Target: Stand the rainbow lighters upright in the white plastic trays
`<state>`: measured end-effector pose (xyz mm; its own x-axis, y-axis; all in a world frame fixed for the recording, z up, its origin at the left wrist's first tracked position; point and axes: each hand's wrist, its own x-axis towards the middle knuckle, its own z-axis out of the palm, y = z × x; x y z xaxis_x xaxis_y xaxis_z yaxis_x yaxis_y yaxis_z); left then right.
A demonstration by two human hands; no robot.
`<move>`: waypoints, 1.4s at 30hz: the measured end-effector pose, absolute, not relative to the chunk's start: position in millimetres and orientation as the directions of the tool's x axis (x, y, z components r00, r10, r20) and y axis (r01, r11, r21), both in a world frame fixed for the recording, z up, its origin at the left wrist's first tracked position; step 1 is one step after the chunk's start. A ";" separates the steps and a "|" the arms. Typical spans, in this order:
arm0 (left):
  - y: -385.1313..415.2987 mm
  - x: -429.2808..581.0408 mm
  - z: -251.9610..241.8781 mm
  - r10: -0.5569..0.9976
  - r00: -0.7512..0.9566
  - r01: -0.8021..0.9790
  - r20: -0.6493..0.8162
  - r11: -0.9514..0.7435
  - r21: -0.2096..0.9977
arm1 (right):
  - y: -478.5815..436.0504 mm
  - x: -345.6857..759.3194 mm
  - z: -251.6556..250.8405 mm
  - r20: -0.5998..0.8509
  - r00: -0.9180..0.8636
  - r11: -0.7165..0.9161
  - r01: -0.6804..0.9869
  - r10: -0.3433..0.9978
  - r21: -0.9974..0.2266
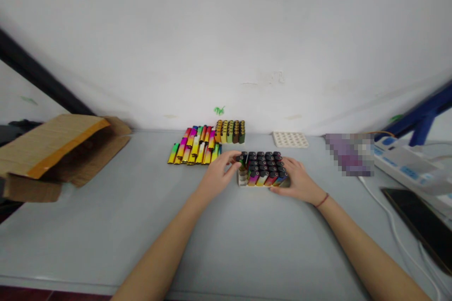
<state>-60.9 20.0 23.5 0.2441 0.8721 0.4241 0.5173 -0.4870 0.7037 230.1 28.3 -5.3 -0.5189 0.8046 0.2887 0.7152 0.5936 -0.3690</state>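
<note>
A white tray [243,181] with round holes stands on the table in front of me. Rows of upright lighters [263,178] with black tops and shiny coloured bodies fill most of it. Several holes show at the front of its left column. At that left column, the thumb and fingers of my left hand [219,172] close on a black-topped, greenish lighter [242,159], partly hidden by the fingertips. My right hand [297,182] wraps round the tray's right side, its thumb at the front corner and its fingers behind.
Shiny coloured lighter casings [196,148] lie piled behind my left hand. Beside them stands a block of upright gold-coloured casings [230,131]. A white holed tray [290,139] lies near the wall. An open cardboard box [67,143] is at left; a power strip [402,164], cables and a phone [420,225] are at right.
</note>
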 end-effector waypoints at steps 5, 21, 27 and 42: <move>20.9 -61.2 16.2 0.857 0.272 0.533 0.438 -0.514 0.672 | 28.2 230.0 -5.1 0.292 -0.517 0.593 0.716 0.805 -0.369; 22.9 -70.5 35.2 0.822 0.098 0.751 0.561 -0.431 0.501 | 28.0 230.5 -6.6 0.290 -0.510 0.587 0.715 0.810 -0.380; 45.3 -89.6 38.7 0.805 -0.197 0.934 0.560 -0.018 0.356 | 28.4 230.7 -6.2 0.273 -0.513 0.581 0.714 0.814 -0.391; 47.4 -99.9 44.3 0.815 -0.289 0.906 0.503 0.064 0.418 | 28.2 230.7 -7.8 0.293 -0.506 0.585 0.715 0.811 -0.384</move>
